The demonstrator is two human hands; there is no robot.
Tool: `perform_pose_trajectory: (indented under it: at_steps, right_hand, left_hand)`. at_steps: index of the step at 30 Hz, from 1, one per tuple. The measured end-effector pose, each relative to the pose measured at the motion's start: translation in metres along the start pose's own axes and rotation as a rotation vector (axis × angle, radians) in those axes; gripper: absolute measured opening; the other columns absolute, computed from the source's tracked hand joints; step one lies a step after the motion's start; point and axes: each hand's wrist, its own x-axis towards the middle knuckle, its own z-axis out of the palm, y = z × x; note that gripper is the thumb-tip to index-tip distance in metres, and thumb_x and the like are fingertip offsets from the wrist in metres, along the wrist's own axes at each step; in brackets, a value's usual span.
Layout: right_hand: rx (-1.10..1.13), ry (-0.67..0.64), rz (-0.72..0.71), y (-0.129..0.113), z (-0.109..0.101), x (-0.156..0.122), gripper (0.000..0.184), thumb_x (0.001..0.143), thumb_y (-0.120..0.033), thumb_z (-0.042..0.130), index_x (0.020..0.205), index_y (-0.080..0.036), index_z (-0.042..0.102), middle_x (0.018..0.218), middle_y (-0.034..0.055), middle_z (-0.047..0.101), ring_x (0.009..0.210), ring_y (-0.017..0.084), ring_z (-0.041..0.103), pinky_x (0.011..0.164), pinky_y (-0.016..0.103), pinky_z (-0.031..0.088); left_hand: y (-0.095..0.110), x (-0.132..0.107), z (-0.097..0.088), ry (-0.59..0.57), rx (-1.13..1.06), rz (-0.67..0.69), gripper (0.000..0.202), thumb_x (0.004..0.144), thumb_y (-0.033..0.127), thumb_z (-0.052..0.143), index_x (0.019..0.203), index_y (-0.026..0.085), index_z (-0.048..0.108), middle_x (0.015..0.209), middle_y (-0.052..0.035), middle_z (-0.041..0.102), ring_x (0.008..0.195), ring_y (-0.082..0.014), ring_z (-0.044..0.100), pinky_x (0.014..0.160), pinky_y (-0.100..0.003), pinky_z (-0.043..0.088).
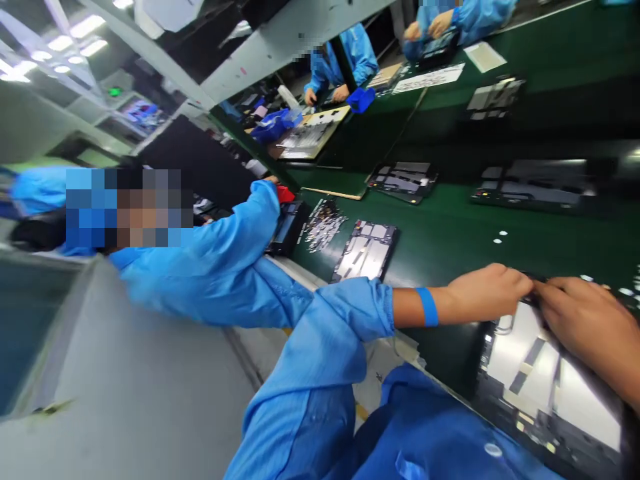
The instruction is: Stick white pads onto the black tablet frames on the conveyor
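Note:
An opened tablet (525, 353) with silvery battery panels, dark strips and a black frame lies right in front of me. My left hand (493, 293), with a blue band on the wrist, is closed in a pinch at the tablet's far edge. My right hand (585, 320) reaches over the tablet from the right, fingers closed against the same spot. The fingertips of both hands meet around something small and dark that I cannot make out. Just beyond the left forearm lies another opened tablet (365, 243).
More opened tablets (405, 180) (535, 183) (495, 97) lie along the green bench (450, 240). A pile of small parts (325, 225) is at the left, beside a co-worker in a blue smock (220, 267). Other people work across the bench. White bits (500, 237) lie ahead.

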Motion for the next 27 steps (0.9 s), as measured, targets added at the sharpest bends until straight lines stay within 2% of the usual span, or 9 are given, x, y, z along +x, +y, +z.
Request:
perform_pose_trajectory:
  at_steps: [2,4,6,9,13,17,21,27]
  right_hand:
    - [0.010,-0.025,-0.009,-0.018,-0.017,0.004,0.038,0.098,-0.027,0.048,0.122,-0.027,0.077,0.109,0.0166,0.074,0.099,0.032,0.069,0.093,0.048,0.053]
    - [0.022,0.032,0.049,-0.022,-0.027,0.007,0.040,0.100,-0.027,0.044,0.123,-0.023,0.077,0.110,0.0147,0.074,0.103,0.030,0.070,0.094,0.046,0.055]
    - [0.005,0.089,0.099,-0.016,-0.031,0.005,0.040,0.101,-0.025,0.044,0.122,-0.020,0.077,0.110,0.0135,0.075,0.104,0.028,0.070,0.094,0.045,0.057]
    - [-0.039,0.098,0.080,-0.006,-0.032,-0.002,0.039,0.101,-0.020,0.044,0.121,-0.017,0.077,0.111,0.0133,0.075,0.104,0.027,0.069,0.094,0.043,0.056]
    - [-0.107,-0.011,-0.040,-0.012,-0.030,-0.004,0.038,0.101,-0.015,0.047,0.126,-0.019,0.076,0.112,0.0116,0.074,0.098,0.025,0.064,0.092,0.038,0.052]
    - [-0.189,-0.119,-0.125,-0.027,-0.027,0.004,0.042,0.100,-0.011,0.051,0.133,-0.023,0.074,0.107,0.0097,0.072,0.093,0.023,0.058,0.083,0.034,0.046]
    - [-0.233,-0.158,-0.158,-0.032,-0.026,0.012,0.044,0.100,-0.013,0.053,0.139,-0.025,0.070,0.105,0.0091,0.070,0.090,0.023,0.054,0.077,0.033,0.042]
    - [-0.279,-0.198,-0.192,-0.031,-0.030,0.017,0.043,0.099,-0.013,0.054,0.136,-0.026,0.071,0.101,0.0093,0.067,0.087,0.023,0.051,0.074,0.034,0.040]
  left_hand:
    - [-0.006,0.001,0.000,-0.005,-0.053,-0.019,0.032,0.102,0.013,0.047,0.110,0.014,0.078,0.116,-0.0185,0.067,0.106,-0.0288,0.062,0.081,-0.040,0.046]
    - [-0.017,-0.001,0.003,0.006,-0.093,-0.067,0.029,0.103,0.014,0.047,0.108,0.013,0.076,0.110,-0.0164,0.069,0.097,-0.0263,0.062,0.077,-0.039,0.045]
    - [-0.031,-0.006,0.009,0.044,-0.151,-0.119,0.032,0.104,0.017,0.048,0.126,0.016,0.071,0.113,-0.0129,0.070,0.095,-0.0246,0.062,0.078,-0.038,0.045]
    - [-0.043,-0.014,0.014,0.066,-0.236,-0.159,0.044,0.104,0.018,0.048,0.146,0.023,0.060,0.128,-0.0089,0.071,0.099,-0.0226,0.063,0.084,-0.037,0.047]
    - [-0.039,-0.024,0.011,0.081,-0.313,-0.236,0.046,0.103,0.016,0.049,0.147,0.018,0.058,0.138,-0.0095,0.069,0.110,-0.0227,0.064,0.093,-0.038,0.050]
    - [-0.031,-0.031,0.010,0.093,-0.327,-0.296,0.044,0.102,0.017,0.051,0.145,0.020,0.061,0.135,-0.0098,0.071,0.110,-0.0236,0.065,0.093,-0.040,0.052]
    - [-0.026,-0.037,0.014,0.086,-0.325,-0.312,0.043,0.102,0.017,0.053,0.143,0.020,0.063,0.132,-0.0105,0.072,0.106,-0.0240,0.065,0.091,-0.040,0.052]
    - [-0.021,-0.039,0.022,0.115,-0.370,-0.316,0.042,0.103,0.019,0.050,0.143,0.020,0.063,0.133,-0.0083,0.072,0.108,-0.0238,0.064,0.092,-0.038,0.050]
